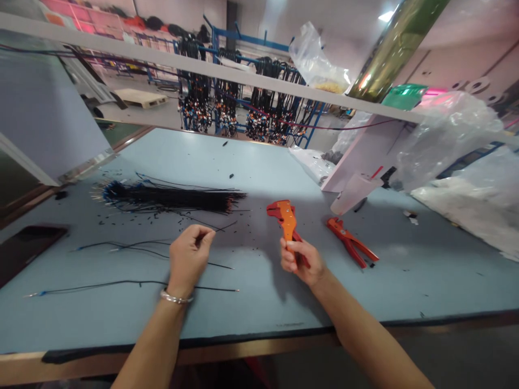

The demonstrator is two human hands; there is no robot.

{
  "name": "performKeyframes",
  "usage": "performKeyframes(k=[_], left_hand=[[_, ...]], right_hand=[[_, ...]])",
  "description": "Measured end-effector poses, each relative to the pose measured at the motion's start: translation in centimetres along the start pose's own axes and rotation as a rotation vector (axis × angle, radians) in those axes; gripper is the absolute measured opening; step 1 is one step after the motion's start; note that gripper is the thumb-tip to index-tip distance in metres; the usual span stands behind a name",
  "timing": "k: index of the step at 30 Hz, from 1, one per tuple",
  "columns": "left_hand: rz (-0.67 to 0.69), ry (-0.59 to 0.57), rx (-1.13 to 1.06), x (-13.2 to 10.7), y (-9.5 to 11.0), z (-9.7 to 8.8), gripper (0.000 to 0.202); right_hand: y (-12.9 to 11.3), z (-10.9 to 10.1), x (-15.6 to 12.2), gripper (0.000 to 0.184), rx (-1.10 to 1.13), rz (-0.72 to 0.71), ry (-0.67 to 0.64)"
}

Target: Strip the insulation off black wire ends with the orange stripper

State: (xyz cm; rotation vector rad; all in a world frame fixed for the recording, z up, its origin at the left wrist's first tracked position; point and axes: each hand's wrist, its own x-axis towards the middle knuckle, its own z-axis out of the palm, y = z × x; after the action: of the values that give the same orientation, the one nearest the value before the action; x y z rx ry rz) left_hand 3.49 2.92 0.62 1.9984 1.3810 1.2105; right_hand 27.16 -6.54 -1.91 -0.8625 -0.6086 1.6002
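Note:
My right hand (302, 262) is closed round the handles of an orange wire stripper (285, 216), held upright above the blue table (259, 162). My left hand (190, 255) is pinched shut, fingertips together, just above thin black wires (133, 246) lying on the table; whether it holds one I cannot make out. A bundle of black wires (170, 197) lies beyond the left hand, its frayed ends to the left. A bracelet sits on my left wrist.
A second red-handled stripper (351, 243) lies right of my right hand. A dark phone (24, 246) rests at the left edge. Plastic bags (450, 140) and a white board (365, 156) crowd the right. Small black insulation scraps litter the table. Cable racks stand behind.

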Motion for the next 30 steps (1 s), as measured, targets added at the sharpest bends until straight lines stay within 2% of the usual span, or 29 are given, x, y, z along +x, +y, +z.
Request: performKeyframes(k=[2,6,10,15,30], left_hand=[[0.033,-0.044,-0.025,0.0,0.3,0.4,0.019],[0.042,-0.052,-0.051,0.0,0.5,1.1,0.018],[0.003,-0.034,-0.078,-0.1,-0.2,0.9,0.018],[0.005,-0.057,-0.117,-0.2,-0.1,0.5,0.02],[0.066,-0.209,-0.092,-0.2,0.2,0.7,0.027]], right_hand=[[-0.2,-0.1,0.1,0.023,0.009,-0.02,0.005],[0.1,0.3,-0.2,0.023,-0.098,0.044,-0.118],[0.4,0.7,-0.6,0.03,-0.142,0.061,-0.236],[0.6,1.0,-0.8,0.03,-0.145,0.068,-0.33],[0.6,1.2,-1.0,0.032,-0.168,0.083,-0.377]])
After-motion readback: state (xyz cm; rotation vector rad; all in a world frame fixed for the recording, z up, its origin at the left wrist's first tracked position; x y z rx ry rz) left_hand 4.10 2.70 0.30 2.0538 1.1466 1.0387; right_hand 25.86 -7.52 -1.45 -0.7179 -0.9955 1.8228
